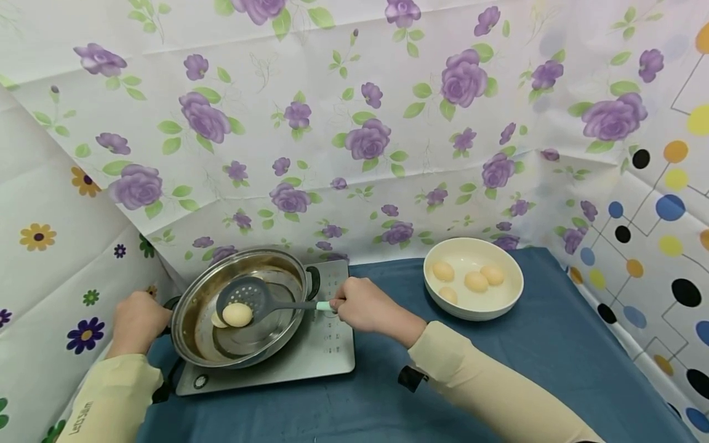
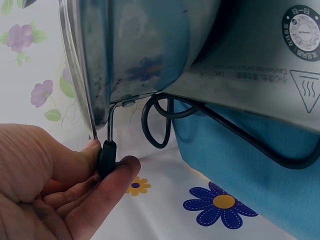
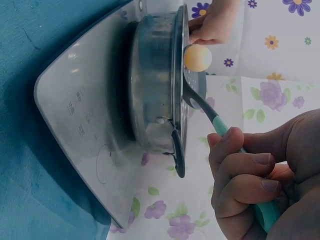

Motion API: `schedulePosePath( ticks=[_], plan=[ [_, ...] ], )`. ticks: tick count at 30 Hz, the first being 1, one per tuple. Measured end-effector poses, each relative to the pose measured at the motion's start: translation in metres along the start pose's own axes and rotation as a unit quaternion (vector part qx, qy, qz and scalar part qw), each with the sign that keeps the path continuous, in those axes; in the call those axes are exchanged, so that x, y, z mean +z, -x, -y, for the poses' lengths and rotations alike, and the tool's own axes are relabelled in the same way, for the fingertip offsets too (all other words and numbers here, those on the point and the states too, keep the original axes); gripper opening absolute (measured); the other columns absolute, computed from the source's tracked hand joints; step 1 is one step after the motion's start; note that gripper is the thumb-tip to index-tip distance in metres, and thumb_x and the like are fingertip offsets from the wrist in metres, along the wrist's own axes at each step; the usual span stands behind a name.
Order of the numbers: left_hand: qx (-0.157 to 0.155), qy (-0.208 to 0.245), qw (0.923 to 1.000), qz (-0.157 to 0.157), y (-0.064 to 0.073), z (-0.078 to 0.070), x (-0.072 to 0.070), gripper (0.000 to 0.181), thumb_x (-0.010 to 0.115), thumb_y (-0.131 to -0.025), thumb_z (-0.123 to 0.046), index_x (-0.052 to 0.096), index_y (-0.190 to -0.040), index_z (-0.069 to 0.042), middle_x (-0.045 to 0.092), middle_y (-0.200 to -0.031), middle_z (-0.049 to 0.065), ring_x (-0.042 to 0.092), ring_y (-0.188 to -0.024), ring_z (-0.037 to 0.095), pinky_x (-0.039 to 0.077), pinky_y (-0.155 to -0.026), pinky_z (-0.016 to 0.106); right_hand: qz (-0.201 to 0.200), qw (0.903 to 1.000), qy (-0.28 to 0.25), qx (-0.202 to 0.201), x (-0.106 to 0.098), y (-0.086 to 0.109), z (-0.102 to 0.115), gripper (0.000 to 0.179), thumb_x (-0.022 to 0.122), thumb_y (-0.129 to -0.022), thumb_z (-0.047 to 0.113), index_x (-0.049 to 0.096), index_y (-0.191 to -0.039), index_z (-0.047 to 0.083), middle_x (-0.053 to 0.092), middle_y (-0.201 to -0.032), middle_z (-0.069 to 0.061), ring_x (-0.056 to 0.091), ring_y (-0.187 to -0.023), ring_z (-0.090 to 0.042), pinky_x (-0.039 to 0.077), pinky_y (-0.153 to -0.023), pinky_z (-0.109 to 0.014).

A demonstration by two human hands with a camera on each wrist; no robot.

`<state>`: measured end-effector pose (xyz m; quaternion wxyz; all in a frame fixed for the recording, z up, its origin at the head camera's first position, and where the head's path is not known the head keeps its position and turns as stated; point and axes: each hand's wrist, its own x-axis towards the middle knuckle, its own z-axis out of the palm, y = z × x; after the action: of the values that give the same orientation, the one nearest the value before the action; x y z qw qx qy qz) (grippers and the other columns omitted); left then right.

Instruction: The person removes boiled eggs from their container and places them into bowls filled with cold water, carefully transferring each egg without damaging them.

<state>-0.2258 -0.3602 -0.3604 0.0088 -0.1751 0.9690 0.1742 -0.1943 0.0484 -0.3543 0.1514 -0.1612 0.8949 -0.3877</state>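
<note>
My right hand [image 1: 362,304] grips the mint-green handle [image 3: 218,126] of a grey slotted skimmer [image 1: 244,294]. An egg [image 1: 238,314] lies in the skimmer's bowl, which is over the steel pot [image 1: 185,332]; the right wrist view has the egg [image 3: 198,58] up at rim height. Another pale rounded shape [image 1: 217,320] shows partly behind the egg. At the pot's left side my left hand [image 1: 138,320] pinches a black side handle [image 2: 107,159] between thumb and fingers. Water stands in the bottom of the pot.
The pot sits on a silver induction cooker [image 1: 327,360] with a black cord [image 2: 240,135] at its left. To the right, a cream bowl [image 1: 471,312] holds several eggs [image 1: 476,282]. Blue cloth [image 1: 382,394] covers the table; flowered sheets [image 1: 332,141] hang behind and left, a dotted one right.
</note>
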Motion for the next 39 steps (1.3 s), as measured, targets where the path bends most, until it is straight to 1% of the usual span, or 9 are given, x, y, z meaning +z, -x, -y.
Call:
schedulePosePath(
  ticks=[5,8,10,15,19,27,32,34,39],
  plan=[
    [0.000,0.002,1.0000,-0.001,-0.001,0.002,0.002,0.024,0.063,-0.076,-0.017,0.060,-0.063,0.003,0.055,-0.056,0.013,0.050,-0.053,0.026,0.041,-0.044,0.033,0.000,0.9999,-0.009,0.012,-0.006,0.003,-0.002,0.025,0.049,-0.096,0.024,0.071,-0.091,0.013,0.058,-0.058,-0.001,0.030,-0.038,-0.012,0.027,-0.038,-0.024],
    [0.000,-0.001,1.0000,-0.001,0.000,0.002,0.002,0.024,0.063,-0.076,-0.017,0.059,-0.062,0.003,0.055,-0.056,0.013,0.050,-0.053,0.026,0.040,-0.044,0.033,-0.009,0.9998,-0.014,0.015,-0.012,0.006,-0.004,0.025,0.048,-0.097,0.023,0.071,-0.095,0.012,0.060,-0.060,-0.002,0.030,-0.038,-0.012,0.027,-0.038,-0.024],
    [0.000,-0.002,1.0000,0.002,0.001,0.002,0.001,0.025,0.063,-0.076,-0.018,0.059,-0.063,0.003,0.055,-0.056,0.013,0.050,-0.053,0.026,0.041,-0.044,0.033,-0.015,0.9997,-0.019,0.012,-0.017,0.008,-0.008,0.026,0.048,-0.097,0.023,0.071,-0.091,0.014,0.059,-0.059,-0.002,0.029,-0.038,-0.012,0.027,-0.038,-0.024],
    [0.004,-0.004,1.0000,0.005,0.003,0.001,0.000,0.026,0.063,-0.075,-0.019,0.059,-0.061,0.002,0.055,-0.056,0.013,0.050,-0.051,0.025,0.041,-0.044,0.033,-0.033,0.9994,-0.009,0.012,-0.034,0.017,-0.015,0.031,0.048,-0.097,0.024,0.067,-0.074,0.017,0.059,-0.061,-0.002,0.028,-0.039,-0.013,0.027,-0.040,-0.025],
    [0.006,-0.003,1.0000,0.002,0.003,0.001,0.001,0.026,0.063,-0.075,-0.020,0.059,-0.060,0.001,0.054,-0.054,0.012,0.050,-0.051,0.025,0.041,-0.043,0.033,-0.057,0.9981,0.000,0.023,-0.046,0.024,-0.022,0.030,0.050,-0.096,0.023,0.067,-0.073,0.016,0.063,-0.067,-0.001,0.031,-0.042,-0.013,0.029,-0.043,-0.026],
    [0.001,-0.001,1.0000,0.001,0.003,0.001,0.001,0.026,0.063,-0.076,-0.018,0.058,-0.059,0.001,0.054,-0.054,0.011,0.050,-0.051,0.024,0.041,-0.044,0.033,-0.088,0.9955,-0.007,0.034,-0.069,0.037,-0.048,0.028,0.048,-0.097,0.025,0.068,-0.080,0.016,0.062,-0.068,-0.003,0.033,-0.042,-0.013,0.031,-0.044,-0.026],
    [-0.003,0.003,1.0000,0.005,0.003,0.002,0.001,0.024,0.062,-0.076,-0.016,0.059,-0.061,0.002,0.054,-0.055,0.012,0.050,-0.051,0.024,0.041,-0.044,0.033,-0.097,0.9949,-0.001,0.029,-0.085,0.050,-0.063,0.033,0.045,-0.098,0.025,0.066,-0.075,0.014,0.060,-0.069,-0.004,0.035,-0.047,-0.015,0.034,-0.051,-0.028],
    [-0.004,0.004,1.0000,0.007,0.003,0.002,0.000,0.024,0.062,-0.076,-0.016,0.059,-0.061,0.002,0.054,-0.055,0.012,0.050,-0.051,0.024,0.041,-0.044,0.033,-0.102,0.9944,0.003,0.029,-0.091,0.054,-0.069,0.035,0.044,-0.098,0.026,0.065,-0.073,0.013,0.059,-0.068,-0.004,0.034,-0.047,-0.015,0.034,-0.053,-0.029],
    [-0.006,0.004,0.9999,0.008,0.002,0.002,0.001,0.025,0.063,-0.076,-0.017,0.060,-0.063,0.003,0.054,-0.055,0.012,0.050,-0.051,0.024,0.041,-0.044,0.033,-0.115,0.9920,0.016,0.050,-0.103,0.065,-0.082,0.037,0.044,-0.098,0.028,0.065,-0.072,0.012,0.053,-0.059,-0.003,0.030,-0.043,-0.013,0.028,-0.045,-0.027]
  ],
)
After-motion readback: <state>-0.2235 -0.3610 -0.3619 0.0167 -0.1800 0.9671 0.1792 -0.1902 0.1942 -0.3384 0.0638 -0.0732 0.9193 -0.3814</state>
